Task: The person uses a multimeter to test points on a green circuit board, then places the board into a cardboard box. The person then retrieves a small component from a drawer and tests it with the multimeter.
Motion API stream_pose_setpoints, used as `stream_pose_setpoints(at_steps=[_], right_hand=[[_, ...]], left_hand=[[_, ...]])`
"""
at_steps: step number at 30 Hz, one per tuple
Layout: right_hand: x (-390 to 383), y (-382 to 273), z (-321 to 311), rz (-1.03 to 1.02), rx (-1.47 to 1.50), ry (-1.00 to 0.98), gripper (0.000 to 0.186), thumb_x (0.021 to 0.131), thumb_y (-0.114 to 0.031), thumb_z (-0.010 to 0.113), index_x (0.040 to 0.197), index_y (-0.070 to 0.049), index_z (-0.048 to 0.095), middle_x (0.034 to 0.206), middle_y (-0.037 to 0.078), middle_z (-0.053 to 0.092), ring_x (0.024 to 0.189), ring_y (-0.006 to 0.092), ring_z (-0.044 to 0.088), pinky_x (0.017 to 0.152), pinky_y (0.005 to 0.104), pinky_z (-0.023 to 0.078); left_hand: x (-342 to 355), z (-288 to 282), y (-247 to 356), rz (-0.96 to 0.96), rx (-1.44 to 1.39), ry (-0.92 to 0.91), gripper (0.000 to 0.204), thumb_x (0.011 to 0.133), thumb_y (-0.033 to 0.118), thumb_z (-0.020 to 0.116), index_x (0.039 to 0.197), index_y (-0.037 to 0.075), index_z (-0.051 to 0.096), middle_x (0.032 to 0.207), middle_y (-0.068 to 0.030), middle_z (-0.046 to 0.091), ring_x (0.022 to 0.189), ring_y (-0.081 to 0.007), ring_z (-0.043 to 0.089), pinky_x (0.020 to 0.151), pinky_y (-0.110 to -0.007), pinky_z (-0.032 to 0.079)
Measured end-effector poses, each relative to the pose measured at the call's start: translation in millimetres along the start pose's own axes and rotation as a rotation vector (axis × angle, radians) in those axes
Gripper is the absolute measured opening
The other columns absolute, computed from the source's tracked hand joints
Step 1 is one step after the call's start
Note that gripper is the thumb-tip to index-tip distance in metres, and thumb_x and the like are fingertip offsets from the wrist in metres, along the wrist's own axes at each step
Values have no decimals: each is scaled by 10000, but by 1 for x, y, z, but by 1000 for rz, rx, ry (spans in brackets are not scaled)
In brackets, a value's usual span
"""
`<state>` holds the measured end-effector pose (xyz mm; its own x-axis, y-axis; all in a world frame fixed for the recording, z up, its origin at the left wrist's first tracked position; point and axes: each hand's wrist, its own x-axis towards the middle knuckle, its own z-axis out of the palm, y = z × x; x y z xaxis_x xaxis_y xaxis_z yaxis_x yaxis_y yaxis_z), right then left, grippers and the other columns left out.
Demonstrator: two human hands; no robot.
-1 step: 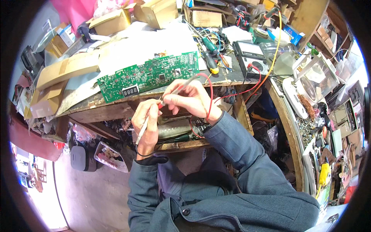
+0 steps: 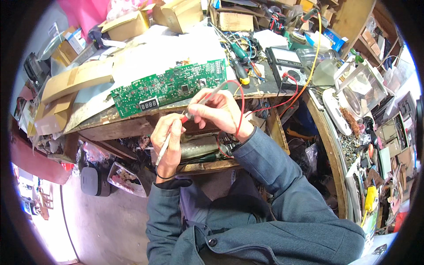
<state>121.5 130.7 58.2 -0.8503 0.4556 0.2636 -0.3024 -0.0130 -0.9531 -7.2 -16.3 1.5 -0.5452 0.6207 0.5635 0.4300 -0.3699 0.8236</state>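
My left hand (image 2: 167, 134) is closed around a slim white test probe (image 2: 163, 151), whose black lead loops at my wrist. My right hand (image 2: 219, 113) pinches a second test probe (image 2: 213, 95), greyish and see-through with a red lead (image 2: 243, 106) curving from its upper end. Both hands are close together in front of the bench edge, with a red tip between their fingertips. Whether the two probe points touch, I cannot tell. Just beyond lies a long green circuit board (image 2: 172, 86) bearing a small four-digit display (image 2: 149, 104).
An analog multimeter (image 2: 287, 66) stands right of the board, a red plug in it. Screwdrivers (image 2: 240, 72) and loose wires lie between them. Cardboard boxes (image 2: 179, 15) crowd the back. A cluttered side bench (image 2: 333, 176) runs along my right; below is an open drawer (image 2: 207, 167).
The probe in my right hand has tilted and shifted slightly, and my right fingers have moved a little on it. My left hand stays almost still.
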Motion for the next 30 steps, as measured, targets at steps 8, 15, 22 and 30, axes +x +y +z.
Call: stream_pose_setpoints(at_steps=[8, 15, 22, 30], right_hand=[[-2, -2, -2, -3, 34, 64, 145, 1028, -156, 712, 974, -24, 693, 789, 48, 702, 642, 102, 641, 593, 236, 518], [-1, 3, -4, 21, 4, 7, 125, 1009, -147, 741, 1011, -26, 709, 834, 34, 709, 679, 93, 648, 619, 236, 541], [-3, 1, -1, 14, -11, 13, 119, 973, -113, 779, 1004, -27, 703, 858, 32, 727, 694, 78, 652, 617, 228, 539], [-1, 4, -4, -3, 28, 41, 102, 983, -90, 749, 963, -16, 681, 839, 58, 711, 694, 94, 638, 615, 235, 526]], left_hand=[[-3, 0, -3, 28, -2, -22, 199, 1065, 128, 623, 1157, -12, 730, 1164, -89, 679, 810, -99, 630, 721, -257, 531], [-3, 2, -5, 32, -34, -16, 206, 1046, 159, 684, 1127, -23, 739, 1129, -99, 692, 783, -109, 633, 713, -259, 532], [-3, 3, -8, -2, -93, 29, 160, 1052, 119, 670, 1136, -9, 717, 1128, -86, 680, 774, -107, 629, 690, -250, 529], [-3, 5, -6, 4, -104, 56, 135, 1048, 102, 672, 1124, -3, 711, 1124, -86, 678, 770, -105, 626, 678, -245, 528]])
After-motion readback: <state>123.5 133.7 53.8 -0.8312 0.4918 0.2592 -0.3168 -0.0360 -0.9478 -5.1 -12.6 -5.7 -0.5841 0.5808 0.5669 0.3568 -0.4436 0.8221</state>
